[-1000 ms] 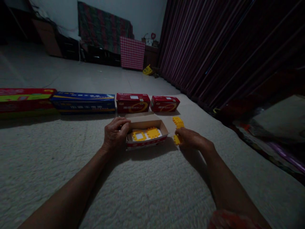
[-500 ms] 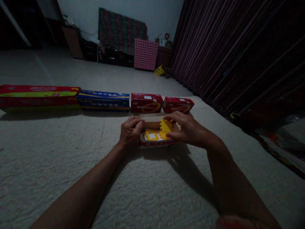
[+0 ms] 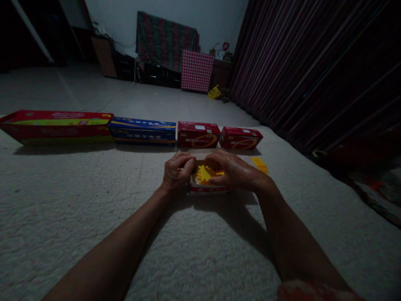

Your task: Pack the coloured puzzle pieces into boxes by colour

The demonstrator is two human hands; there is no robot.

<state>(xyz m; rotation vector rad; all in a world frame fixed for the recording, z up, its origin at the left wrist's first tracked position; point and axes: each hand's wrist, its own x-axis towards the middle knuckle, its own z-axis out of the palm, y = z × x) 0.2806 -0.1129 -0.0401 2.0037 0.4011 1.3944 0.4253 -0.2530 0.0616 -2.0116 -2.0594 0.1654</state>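
An open cardboard box (image 3: 208,190) with a red-and-white front lies on the pale quilted mat before me. My left hand (image 3: 178,171) is closed on its left wall, thumb over the rim. Reaching in from the right, my right hand (image 3: 230,169) has its fingers curled round a yellow toothed plastic piece (image 3: 204,173), low inside the box. More yellow shows beneath those fingers, partly hidden. Another yellow piece (image 3: 260,164) rests on the mat, right of the box.
Behind the open box stands a row of closed boxes: a long red-and-green one (image 3: 65,129), a blue one (image 3: 144,133) and two dark red ones (image 3: 199,136). A dark curtain (image 3: 282,75) hangs at the right. A checked cloth (image 3: 196,71) drapes over furniture at the back.
My right hand has moved left and lower over the box with the yellow piece, which now lies flatter. The yellow piece on the mat has come into sight. My left hand keeps its hold.
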